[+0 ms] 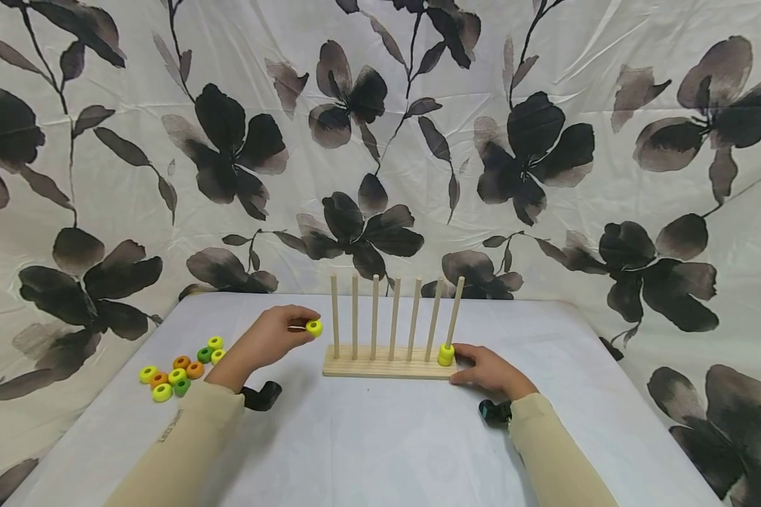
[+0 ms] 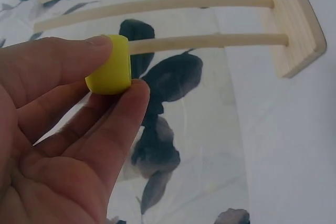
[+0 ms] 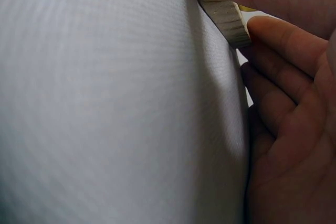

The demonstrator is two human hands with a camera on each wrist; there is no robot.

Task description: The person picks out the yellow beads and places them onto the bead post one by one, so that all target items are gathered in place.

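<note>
My left hand (image 1: 277, 339) pinches a yellow bead (image 2: 113, 69) between thumb and fingertips, its hole showing in the head view. It is held just left of the leftmost peg of a wooden peg stand (image 1: 374, 367). Several upright pegs stand in a row along the base. Yellow beads (image 1: 445, 355) are stacked at the foot of the rightmost peg. At that same end, my right hand (image 1: 486, 370) holds the base, thumb at the front and fingers behind. The right wrist view has the base end (image 3: 226, 22) between thumb and fingers.
Loose yellow, orange and green beads (image 1: 177, 375) lie grouped on the white-covered table (image 1: 367, 451) at the left, beside the left forearm. A floral cloth (image 1: 443, 176) hangs behind the table. Black wrist cameras (image 1: 262, 396) sit below both hands.
</note>
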